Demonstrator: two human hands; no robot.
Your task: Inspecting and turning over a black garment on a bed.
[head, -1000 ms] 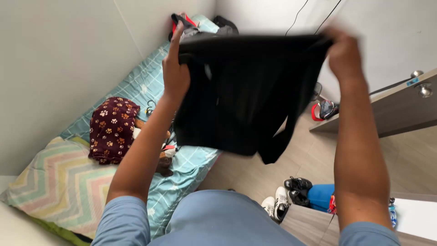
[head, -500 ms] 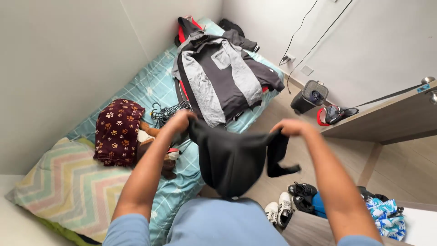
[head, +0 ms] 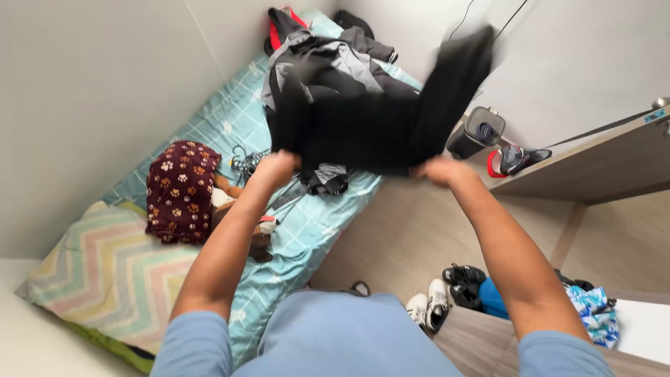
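**Dark garment spread between two raised hands above the bed**

Both arms reach forward from the bottom of the frame. The left hand (head: 279, 166) and the right hand (head: 438, 169) each have their fingers clenched on the lower edge of a black garment (head: 370, 129), one hand to each side, so the cloth is stretched wide between them in the upper middle of the frame. One end of it flares up toward the upper right, blurred, which suggests the fabric is loose and in the air, not resting on anything.

Behind the garment, partly hidden by it, a grey and black jacket (head: 328, 59) lies flat on the teal checked bedsheet (head: 307, 230). At left centre a maroon paw-print cloth (head: 173, 192) covers a brown soft toy, just above a chevron-striped pillow (head: 105, 276) at lower left. On the floor at lower right stand shoes (head: 441, 297); a small dark fan or heater (head: 477, 132) sits by the wall at upper right.
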